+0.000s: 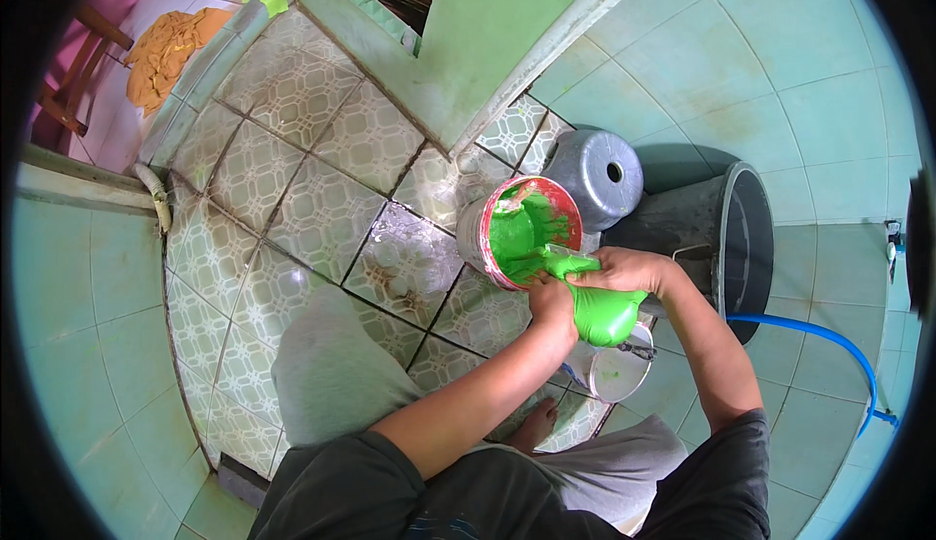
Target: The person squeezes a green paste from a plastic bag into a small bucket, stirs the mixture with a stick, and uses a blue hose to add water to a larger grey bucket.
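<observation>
A clear plastic bag of bright green paint (606, 316) is tilted over the near rim of a bucket, its narrow neck toward the opening. My left hand (553, 303) closes round the bag beside the rim. From the right, my right hand (624, 272) grips the upper part of the bag, with the full bulge hanging below. The white bucket with a red inner rim (470, 233) stands on the tiles. Green paint (515, 233) lies inside it and smears its wall. Whether paint is flowing out cannot be made out behind my fingers.
A grey tub with a round hole (585, 184) and a large dark bin on its side (673, 238) lie beyond the bucket. A small white pail (626, 374) stands below the bag. A blue hose (829, 333) curves right. A green wall corner (444, 121) juts in; an orange cloth (171, 53) lies far left.
</observation>
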{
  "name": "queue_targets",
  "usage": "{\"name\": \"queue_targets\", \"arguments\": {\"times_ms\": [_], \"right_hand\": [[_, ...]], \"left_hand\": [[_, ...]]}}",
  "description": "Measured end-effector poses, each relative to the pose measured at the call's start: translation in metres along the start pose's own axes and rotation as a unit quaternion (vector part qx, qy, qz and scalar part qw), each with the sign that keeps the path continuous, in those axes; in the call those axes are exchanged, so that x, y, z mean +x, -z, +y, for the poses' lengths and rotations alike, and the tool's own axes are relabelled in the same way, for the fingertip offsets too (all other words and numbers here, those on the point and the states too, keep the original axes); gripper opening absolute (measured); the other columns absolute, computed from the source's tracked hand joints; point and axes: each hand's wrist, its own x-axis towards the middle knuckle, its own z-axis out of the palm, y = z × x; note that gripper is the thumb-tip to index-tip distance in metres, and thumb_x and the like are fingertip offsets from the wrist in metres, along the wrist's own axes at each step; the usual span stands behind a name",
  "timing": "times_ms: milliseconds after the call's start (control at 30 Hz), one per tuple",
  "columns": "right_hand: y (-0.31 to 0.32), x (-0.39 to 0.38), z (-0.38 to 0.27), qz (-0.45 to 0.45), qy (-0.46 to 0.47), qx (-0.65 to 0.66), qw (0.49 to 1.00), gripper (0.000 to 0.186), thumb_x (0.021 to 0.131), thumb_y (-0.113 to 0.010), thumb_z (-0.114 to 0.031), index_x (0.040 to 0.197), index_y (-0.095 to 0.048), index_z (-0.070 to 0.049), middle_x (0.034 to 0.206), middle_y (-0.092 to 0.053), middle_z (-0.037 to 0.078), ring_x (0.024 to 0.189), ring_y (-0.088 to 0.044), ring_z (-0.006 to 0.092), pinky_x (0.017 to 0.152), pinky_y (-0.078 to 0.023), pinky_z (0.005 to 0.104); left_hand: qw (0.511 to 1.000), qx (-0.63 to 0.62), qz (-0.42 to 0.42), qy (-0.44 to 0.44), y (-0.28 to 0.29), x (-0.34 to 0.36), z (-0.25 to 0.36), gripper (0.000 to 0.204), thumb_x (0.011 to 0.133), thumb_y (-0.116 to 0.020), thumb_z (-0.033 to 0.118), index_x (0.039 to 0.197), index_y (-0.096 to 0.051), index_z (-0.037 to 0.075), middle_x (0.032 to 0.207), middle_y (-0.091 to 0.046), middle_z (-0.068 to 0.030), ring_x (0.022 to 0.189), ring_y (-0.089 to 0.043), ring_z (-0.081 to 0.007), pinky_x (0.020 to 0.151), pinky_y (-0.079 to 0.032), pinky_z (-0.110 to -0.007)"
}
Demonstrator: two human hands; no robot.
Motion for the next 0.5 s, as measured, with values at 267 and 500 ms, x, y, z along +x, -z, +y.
{"name": "queue_targets", "arguments": {"times_ms": [267,500], "right_hand": [[0.000,-0.002,-0.010,-0.001,0.005,-0.009,1.000,0.054,0.091,-0.057,-0.051,0.116,-0.064,-0.004,0.099,-0.070,0.012,0.088,-0.065,0.0194,0.080,-0.050,0.0335],[0.000,-0.001,-0.007,0.000,0.023,-0.034,0.999,0.048,0.093,-0.056,-0.048,0.116,-0.064,-0.006,0.096,-0.070,0.012,0.084,-0.065,0.0186,0.077,-0.051,0.0337]], "left_hand": [[0.999,0.041,-0.009,-0.028,0.009,0.020,-0.008,0.016,0.095,-0.047,0.008,0.106,-0.057,0.002,0.098,-0.062,-0.0079,0.082,-0.064,-0.0185,0.065,-0.053,-0.033],[0.998,0.048,0.019,-0.043,-0.003,0.001,0.001,0.018,0.094,-0.043,0.003,0.105,-0.057,0.001,0.097,-0.062,-0.0100,0.079,-0.064,-0.0201,0.066,-0.052,-0.035]]}}
